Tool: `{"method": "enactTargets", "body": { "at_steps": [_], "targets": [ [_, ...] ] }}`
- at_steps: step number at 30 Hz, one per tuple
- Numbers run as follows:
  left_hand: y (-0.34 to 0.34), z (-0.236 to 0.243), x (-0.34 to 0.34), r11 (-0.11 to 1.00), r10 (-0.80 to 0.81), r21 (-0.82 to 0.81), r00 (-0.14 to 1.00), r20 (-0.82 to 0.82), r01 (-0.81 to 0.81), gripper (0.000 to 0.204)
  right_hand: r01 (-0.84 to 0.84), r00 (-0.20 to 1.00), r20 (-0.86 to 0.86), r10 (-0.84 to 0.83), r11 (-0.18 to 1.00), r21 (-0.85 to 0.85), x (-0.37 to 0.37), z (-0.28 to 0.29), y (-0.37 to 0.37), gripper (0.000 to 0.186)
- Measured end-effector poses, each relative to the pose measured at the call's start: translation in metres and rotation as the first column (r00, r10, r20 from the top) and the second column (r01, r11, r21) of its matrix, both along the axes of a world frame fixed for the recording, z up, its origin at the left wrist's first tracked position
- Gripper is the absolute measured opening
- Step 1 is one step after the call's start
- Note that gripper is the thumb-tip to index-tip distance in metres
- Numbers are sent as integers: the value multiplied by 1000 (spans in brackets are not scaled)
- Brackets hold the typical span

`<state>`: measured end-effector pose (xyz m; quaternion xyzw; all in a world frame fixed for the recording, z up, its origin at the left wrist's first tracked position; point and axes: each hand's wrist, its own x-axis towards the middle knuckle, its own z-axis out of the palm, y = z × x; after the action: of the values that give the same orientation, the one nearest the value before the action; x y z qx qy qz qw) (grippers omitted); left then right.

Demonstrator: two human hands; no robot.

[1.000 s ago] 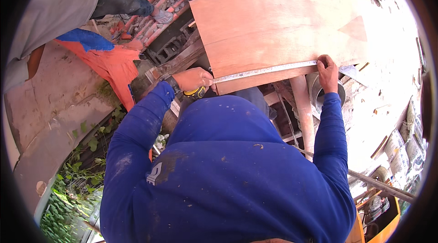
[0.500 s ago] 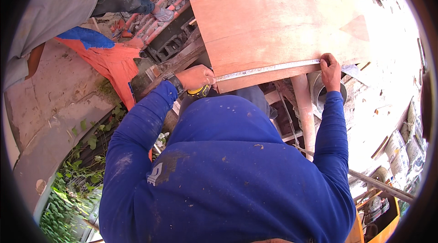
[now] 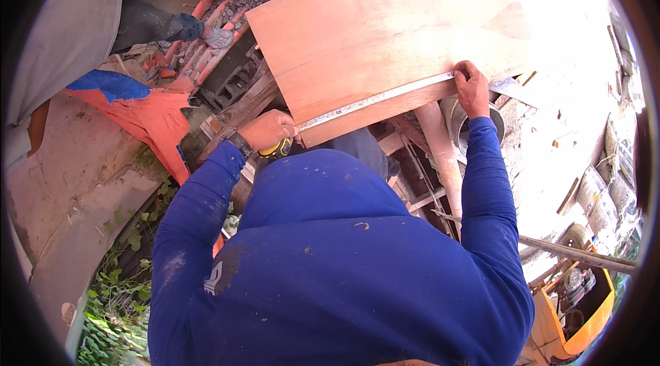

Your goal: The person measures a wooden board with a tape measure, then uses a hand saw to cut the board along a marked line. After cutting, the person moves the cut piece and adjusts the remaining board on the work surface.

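A reddish-brown plywood sheet [image 3: 371, 32] lies in front of me, its near edge close to my body. The white blade of a tape measure [image 3: 378, 98] is stretched across it, roughly along that near edge. At the sheet's left edge, my left hand [image 3: 267, 129] is closed on the tape measure, whose yellow-and-black case [image 3: 278, 148] shows beneath the fingers. My right hand [image 3: 472, 91] pinches the blade's other end against the sheet, thumb and fingers pressed together.
At the upper left stands another person [image 3: 75, 36] in grey, near an orange-and-blue tarp [image 3: 141, 108]. Rubble and orange pipes [image 3: 206, 42] lie beyond. A metal bucket [image 3: 496, 126] and a pipe [image 3: 440, 135] sit under the sheet's right side. A yellow container [image 3: 591, 321] with tools is at lower right.
The sheet, tape and both hands appear farther left and slightly higher in the picture, as the view has shifted. Both hands keep their hold. An orange-yellow tool now shows by the other person.
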<state>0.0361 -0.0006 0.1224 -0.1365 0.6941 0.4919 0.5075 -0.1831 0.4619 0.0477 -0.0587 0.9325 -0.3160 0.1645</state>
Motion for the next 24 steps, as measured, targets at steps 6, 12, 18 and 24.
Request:
{"method": "enactTargets", "body": {
  "at_steps": [6, 12, 18, 24],
  "targets": [
    [-2, -13, 7, 999, 24, 37, 1000, -7, -24, 24, -24, 1000, -1, 24, 1000, -18, -3, -4, 2, 15],
    [1, -5, 5, 999, 47, 20, 999, 4, -47, 25, -29, 1000, -10, 29, 999, -15, -2, -3, 0, 15],
    [6, -10, 2, 999, -29, -47, 998, -57, 26, 26, -13, 1000, 1, 13, 1000, -13, -1, -3, 3, 15],
    [-1, -9, 6, 998, 63, 10, 997, 34, -64, 28, 19, 1000, -3, -19, 1000, 25, 4, 5, -2, 14]
  ]
}}
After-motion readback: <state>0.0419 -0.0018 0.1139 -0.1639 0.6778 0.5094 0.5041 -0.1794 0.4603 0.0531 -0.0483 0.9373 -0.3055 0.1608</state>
